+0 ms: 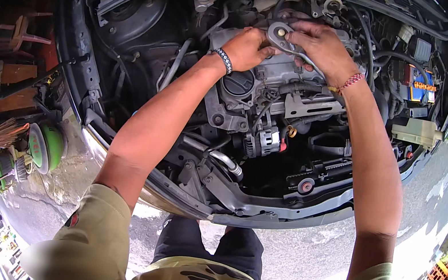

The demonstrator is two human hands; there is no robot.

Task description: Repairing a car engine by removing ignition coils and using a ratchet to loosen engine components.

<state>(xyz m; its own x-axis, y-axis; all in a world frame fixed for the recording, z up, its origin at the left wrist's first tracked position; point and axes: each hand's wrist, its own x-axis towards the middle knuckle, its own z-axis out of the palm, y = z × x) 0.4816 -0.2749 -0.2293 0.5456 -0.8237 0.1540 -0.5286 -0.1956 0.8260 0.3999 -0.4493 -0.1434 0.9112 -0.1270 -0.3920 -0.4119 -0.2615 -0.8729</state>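
Observation:
Over the engine (280,76) in the open bay, a metal ratchet wrench (279,35) lies between my two hands, its round head toward the left. My right hand (327,50) grips it, thumb and fingers at the head while the handle runs down under the palm. Just left of the head, my left hand (244,50) is closed with curled fingers; whatever they pinch is hidden. Below my left hand sits a round black cap (238,83) on the engine cover. What lies under the ratchet head cannot be seen.
An alternator (261,143) sits low at the engine's front. To the right are a battery (418,85) and a pale plastic reservoir (417,133). The front crossmember (260,204) curves before my legs. A green round object (46,148) stands on the ground at left.

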